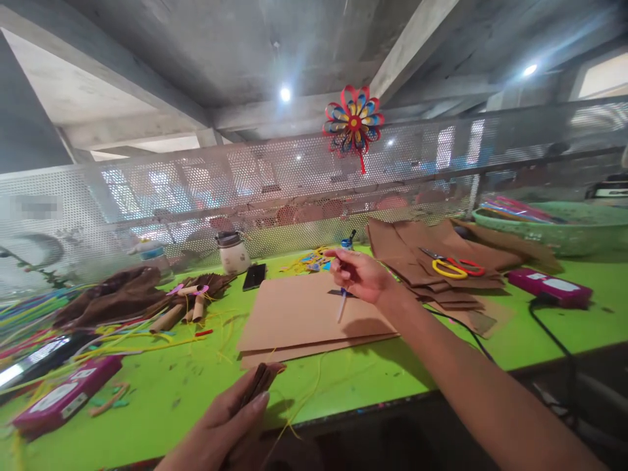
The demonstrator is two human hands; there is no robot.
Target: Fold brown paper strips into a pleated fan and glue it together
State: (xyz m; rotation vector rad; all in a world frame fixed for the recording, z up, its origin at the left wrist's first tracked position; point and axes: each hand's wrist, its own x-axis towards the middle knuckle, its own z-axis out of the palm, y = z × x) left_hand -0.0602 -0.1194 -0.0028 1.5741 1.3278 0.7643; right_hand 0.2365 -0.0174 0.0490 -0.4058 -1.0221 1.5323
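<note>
My right hand (362,275) reaches out over a stack of brown card sheets (299,317) on the green table (196,386) and grips a thin white pen-like stick (342,302) that points down at the top sheet. Close to the table's front edge, my left hand (223,425) holds a small folded stack of dark brown paper strips (262,379) between thumb and fingers.
More brown cut sheets with yellow and red scissors (454,267) lie at the right, beside a magenta box (549,286) and a green basin (554,229). Rolled paper tubes (184,307), coloured strips, a phone (254,276) and a jar (233,254) sit at the left. A paper flower (353,123) hangs on the mesh screen.
</note>
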